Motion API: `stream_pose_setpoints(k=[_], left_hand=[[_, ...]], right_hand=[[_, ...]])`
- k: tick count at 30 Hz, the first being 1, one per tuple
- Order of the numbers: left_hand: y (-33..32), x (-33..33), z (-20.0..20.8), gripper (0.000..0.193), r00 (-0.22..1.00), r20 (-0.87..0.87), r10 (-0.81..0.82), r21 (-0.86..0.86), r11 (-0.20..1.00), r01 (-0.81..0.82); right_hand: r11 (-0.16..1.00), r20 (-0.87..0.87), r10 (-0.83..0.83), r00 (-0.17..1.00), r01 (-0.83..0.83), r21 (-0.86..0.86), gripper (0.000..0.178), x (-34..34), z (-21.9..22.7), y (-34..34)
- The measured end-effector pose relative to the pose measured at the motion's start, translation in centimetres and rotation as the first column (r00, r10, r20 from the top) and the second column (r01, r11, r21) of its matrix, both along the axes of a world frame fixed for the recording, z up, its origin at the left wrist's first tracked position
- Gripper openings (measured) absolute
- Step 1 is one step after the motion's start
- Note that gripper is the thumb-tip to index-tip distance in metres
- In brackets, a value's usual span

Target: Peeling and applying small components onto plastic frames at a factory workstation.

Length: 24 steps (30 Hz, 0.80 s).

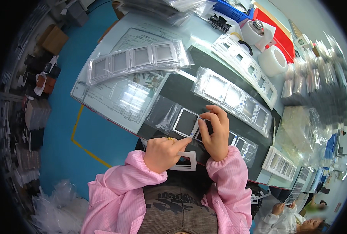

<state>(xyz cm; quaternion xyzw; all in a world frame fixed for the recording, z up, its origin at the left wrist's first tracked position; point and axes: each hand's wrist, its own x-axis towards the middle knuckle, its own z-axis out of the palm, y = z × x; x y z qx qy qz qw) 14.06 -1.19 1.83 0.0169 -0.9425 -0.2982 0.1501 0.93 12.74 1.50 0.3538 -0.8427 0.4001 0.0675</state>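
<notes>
A row of joined square frames with pale rims (185, 122) lies in a clear plastic sleeve on the dark mat near the table's front edge. My left hand (162, 154) is closed, with a white square cut-out frame (189, 160) hanging from it over the front edge. Its index finger reaches to the near corner of the leftmost frame in the row. My right hand (217, 134) rests over the row just right of that frame, fingers curved and apart. It covers part of the row.
Behind the row lies another bagged frame strip (236, 97). Bagged frames (136, 58) sit on the left over printed sheets. White tape rolls (273, 61), a red bin (275, 35) and a blue basket (232, 9) stand at the back. A co-worker's hands (279, 208) show at lower right.
</notes>
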Motion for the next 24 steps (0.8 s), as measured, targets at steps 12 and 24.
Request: stream_pose_setpoints(k=[12, 24], left_hand=[[0.2, -0.1, 0.0, 0.023, 1.000, -0.027, 0.010, 0.008, 1.000, -0.010], [0.2, -0.1, -0.1, 0.022, 0.999, -0.032, 0.009, 0.019, 1.000, -0.008]], right_hand=[[0.986, -0.201, -0.056, 0.978, 0.087, 0.146, 0.016, -0.2, 0.2, 0.0], [0.967, -0.322, -0.022, 0.946, 0.102, 0.232, 0.031, -0.1, 0.6, 0.2]])
